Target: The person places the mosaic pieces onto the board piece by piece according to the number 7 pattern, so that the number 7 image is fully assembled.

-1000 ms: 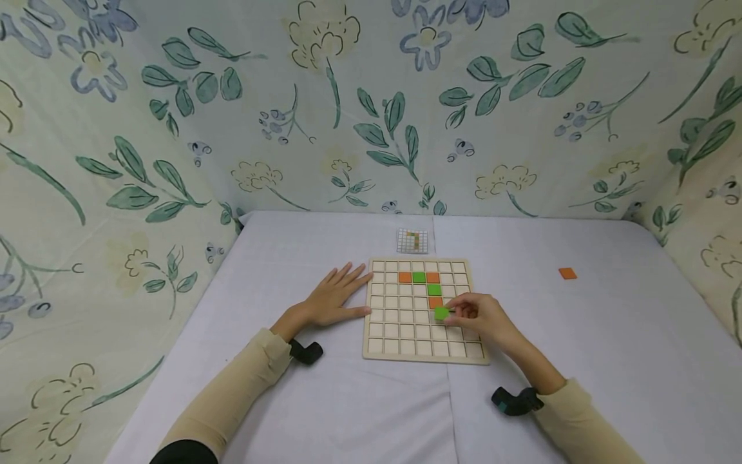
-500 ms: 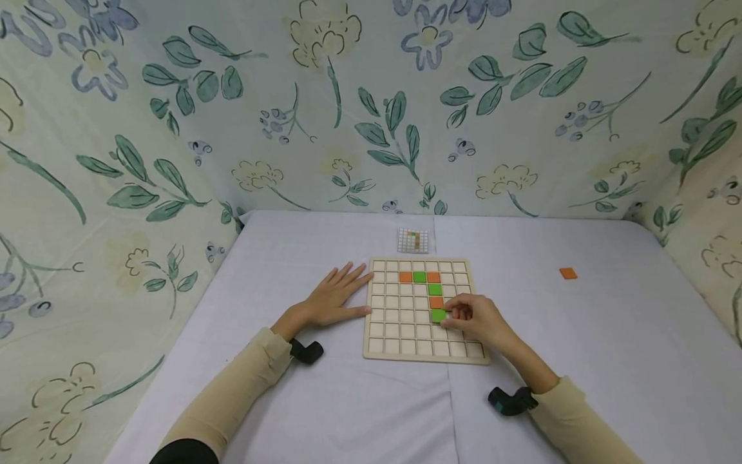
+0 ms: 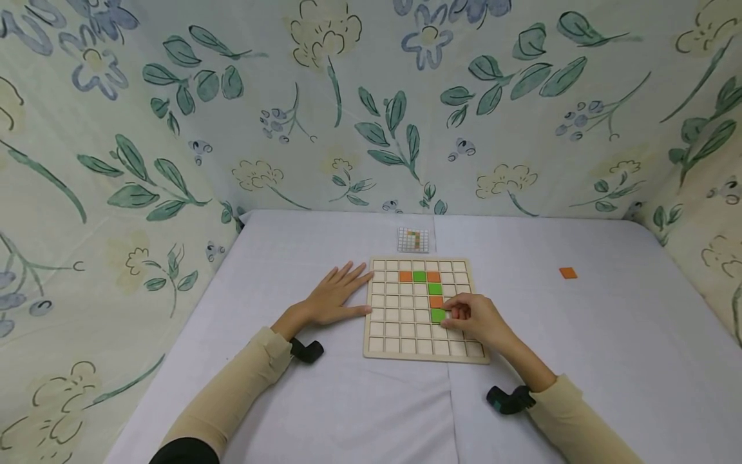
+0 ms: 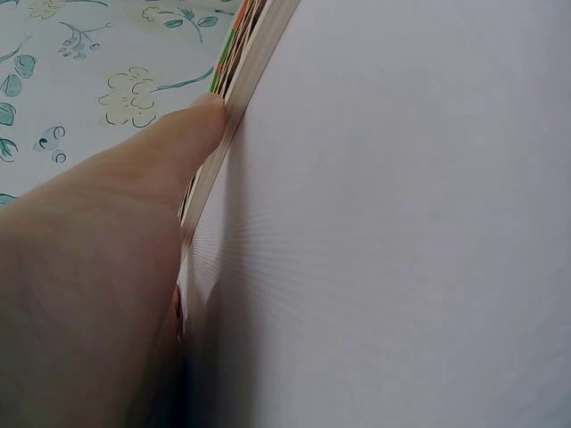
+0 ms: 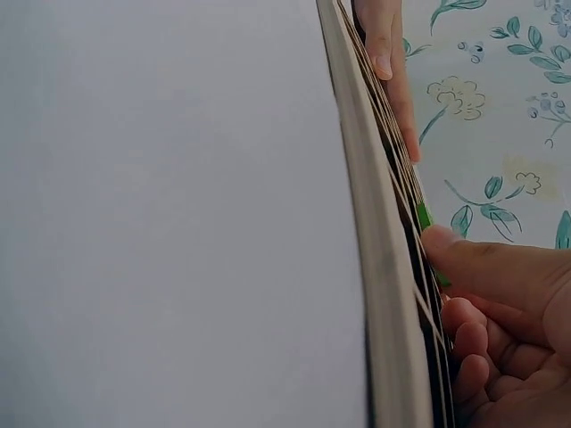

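Observation:
A square wooden grid board (image 3: 400,348) lies on the white cloth. My right hand (image 3: 478,317) is over its right side, thumb and curled fingers at the right edge of a green tile (image 3: 437,316). That tile sits at a cell below an orange tile (image 3: 436,301); in the right wrist view the thumb presses against the green tile (image 5: 424,215). Above are a green tile (image 3: 435,289) and a row of orange, green and orange tiles (image 3: 433,276). My left hand (image 3: 332,295) lies flat with spread fingers, its fingertips and thumb touching the board's left edge.
A small card (image 3: 413,240) printed with a coloured grid lies just behind the board. One loose orange tile (image 3: 568,273) rests on the cloth at the far right. Flower-patterned fabric (image 3: 371,116) rises behind the table and along its sides.
The green tile has come down from a slightly raised position into line below the orange tile. My right hand moved slightly left with it, then stayed there. My left hand has kept still.

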The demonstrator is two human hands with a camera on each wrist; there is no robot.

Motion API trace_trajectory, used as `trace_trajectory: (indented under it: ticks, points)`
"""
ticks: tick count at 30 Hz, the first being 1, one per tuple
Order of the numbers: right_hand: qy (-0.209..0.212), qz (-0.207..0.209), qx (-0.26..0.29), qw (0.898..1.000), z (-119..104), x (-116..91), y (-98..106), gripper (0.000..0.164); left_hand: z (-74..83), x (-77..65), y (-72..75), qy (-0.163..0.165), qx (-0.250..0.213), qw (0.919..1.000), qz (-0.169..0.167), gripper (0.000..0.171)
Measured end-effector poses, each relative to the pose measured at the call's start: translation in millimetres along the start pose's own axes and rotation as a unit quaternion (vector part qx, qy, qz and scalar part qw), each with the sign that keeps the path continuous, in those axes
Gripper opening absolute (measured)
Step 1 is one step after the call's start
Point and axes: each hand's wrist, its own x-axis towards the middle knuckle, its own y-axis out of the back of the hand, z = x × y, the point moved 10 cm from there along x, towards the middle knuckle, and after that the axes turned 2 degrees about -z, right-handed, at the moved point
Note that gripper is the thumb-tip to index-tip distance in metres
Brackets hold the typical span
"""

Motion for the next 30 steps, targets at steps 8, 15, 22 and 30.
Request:
trace_trajectory:
  ticks: [8,15,22,30]
  points:
    - [0.02,0.002,0.0,1.0,-3.2,-0.2,0.6,0.027,2.0,-0.1,1.7,-0.002,-0.014,0.9999,-0.004,0.086]
    - [0.016,0.01,-0.004,1.0,-1.4,-2.0,4.2,0.027,2.3,0.0,1.4,-0.001,-0.012,0.9999,-0.004,0.086]
    - [0.015,0.031,0.008,0.999,1.5,-4.4,20.7,0.028,1.1,-0.4,-0.8,0.005,-0.007,0.9999,-0.007,0.086]
    - [0.003,0.064,0.011,0.998,9.1,-9.8,46.1,0.029,2.5,-0.5,1.5,0.006,-0.011,0.9999,-0.006,0.086]
